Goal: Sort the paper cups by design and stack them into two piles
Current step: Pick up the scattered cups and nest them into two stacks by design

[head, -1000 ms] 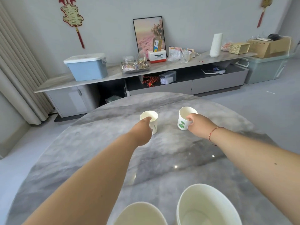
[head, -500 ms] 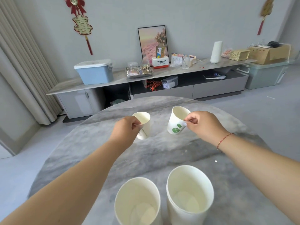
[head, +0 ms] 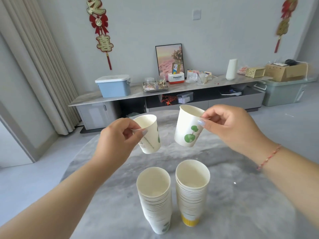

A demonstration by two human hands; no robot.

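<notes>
My left hand (head: 117,138) pinches the rim of a white paper cup (head: 149,135) that shows green print and small text, held tilted above the grey marble table (head: 241,204). In my right hand (head: 231,128) a second white cup (head: 188,128) with a green plant design hangs tilted, pinched at its rim. Below them stand two tall stacks of cups side by side: the left stack (head: 155,200) shows green print on its bottom cup, the right stack (head: 191,192) ends in a yellow-banded cup.
The round table's far edge lies just beyond the held cups. Behind it a long low cabinet (head: 172,94) carries a blue box (head: 113,87), a tray, a picture frame and other items. Curtains hang at the left.
Both hands have lifted their cups off the table and drawn them up and toward me. The view has tipped, so both stacks now show in full.
</notes>
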